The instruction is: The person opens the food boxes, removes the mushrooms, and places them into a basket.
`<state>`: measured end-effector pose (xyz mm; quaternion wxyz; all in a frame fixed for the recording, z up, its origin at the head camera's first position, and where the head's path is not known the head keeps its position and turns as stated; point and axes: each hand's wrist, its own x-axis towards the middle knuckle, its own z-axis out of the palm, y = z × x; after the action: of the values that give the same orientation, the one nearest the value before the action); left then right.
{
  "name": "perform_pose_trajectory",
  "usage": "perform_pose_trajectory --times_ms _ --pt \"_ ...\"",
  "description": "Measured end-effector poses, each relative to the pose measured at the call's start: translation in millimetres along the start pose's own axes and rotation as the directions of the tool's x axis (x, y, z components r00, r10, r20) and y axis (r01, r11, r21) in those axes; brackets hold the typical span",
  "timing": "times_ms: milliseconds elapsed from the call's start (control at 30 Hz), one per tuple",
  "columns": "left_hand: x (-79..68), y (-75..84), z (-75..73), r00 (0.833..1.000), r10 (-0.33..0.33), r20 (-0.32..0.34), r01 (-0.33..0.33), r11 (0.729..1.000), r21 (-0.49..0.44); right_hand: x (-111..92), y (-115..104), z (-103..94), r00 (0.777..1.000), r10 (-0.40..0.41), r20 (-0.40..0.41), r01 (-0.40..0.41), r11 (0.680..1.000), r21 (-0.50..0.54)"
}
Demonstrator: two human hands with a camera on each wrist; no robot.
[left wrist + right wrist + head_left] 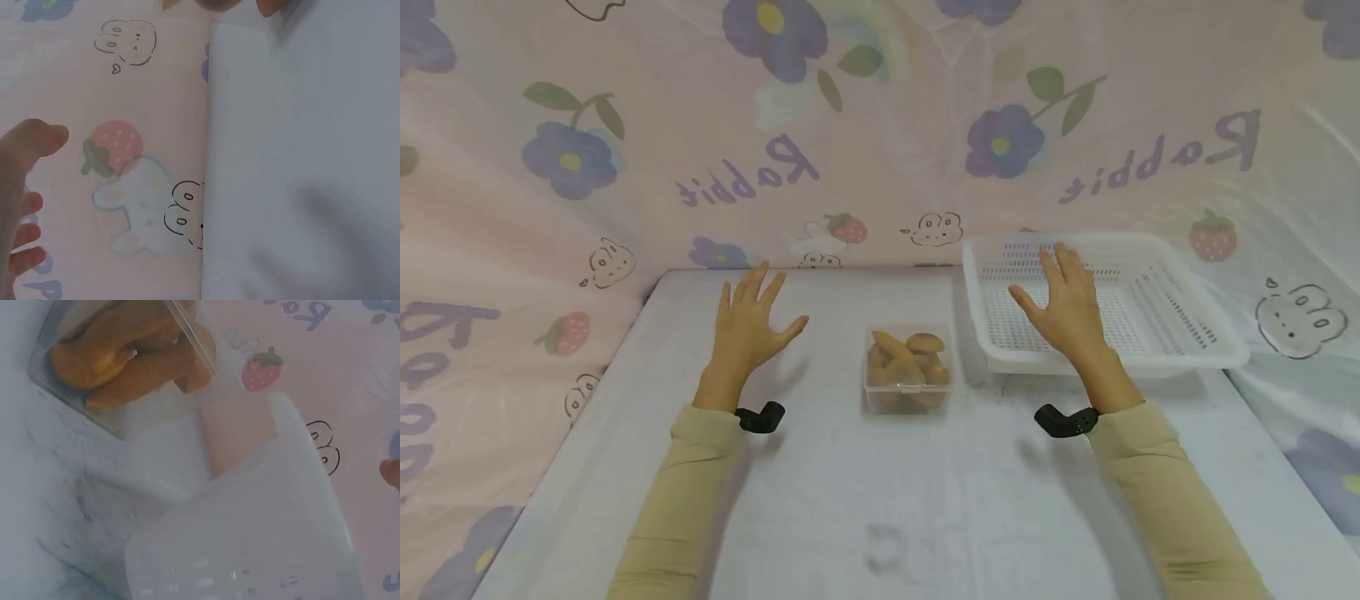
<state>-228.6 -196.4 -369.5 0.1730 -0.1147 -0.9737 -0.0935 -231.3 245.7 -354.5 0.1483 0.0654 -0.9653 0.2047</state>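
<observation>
Left hand [747, 333]: fingers spread, grasping nothing, above the table [820, 500], left of the box.
Box [877, 388]: clear, on the table between my hands, left of the basket; tan pieces [898, 354] inside. Can't tell if a lid covers it.
Right hand [1070, 312]: released, fingers spread, over the basket's left part; looks clear of it.
Basket [1195, 362]: white, slotted, right of the box.
Box handling: I'd squeeze lightly, walls look thin; keep it level, pieces may tumble.
Right reach: I'd mind the basket rim beside the box.
</observation>
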Motion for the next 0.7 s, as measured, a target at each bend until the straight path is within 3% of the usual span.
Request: perform_pose_trajectory --times_ms 133,233,333,433,600,700 --pt "-7.4 1.1 3.5 0.99 0.11 -0.084 -0.117 0.99 -0.084 -5.1 -2.6 5.8 0.995 -0.078 -0.067 0.082 0.995 0.063" --pt "-12.9 3.7 5.2 0.987 0.148 -0.06 -0.158 0.962 -0.225 -10.7 -6.8 5.9 0.99 -0.109 -0.085 0.116 0.989 0.094" --pt "-19.2 7.6 5.7 0.988 0.148 0.035 -0.125 0.92 -0.372 -17.0 -12.5 3.2 0.988 -0.126 -0.092 0.136 0.984 0.116" --pt "-25.3 11.6 5.9 0.984 0.139 0.113 -0.074 0.889 -0.451 -22.4 -17.3 1.2 0.986 -0.138 -0.097 0.151 0.979 0.14" --pt "-31.8 18.5 9.6 0.976 0.161 0.145 -0.064 0.855 -0.514 -31.9 -23.6 1.0 0.979 -0.168 -0.116 0.185 0.971 0.154" --pt "-35.3 23.7 13.2 0.97 0.171 0.171 -0.042 0.815 -0.578 -37.9 -28.0 3.6 0.972 -0.199 -0.123 0.216 0.965 0.149"
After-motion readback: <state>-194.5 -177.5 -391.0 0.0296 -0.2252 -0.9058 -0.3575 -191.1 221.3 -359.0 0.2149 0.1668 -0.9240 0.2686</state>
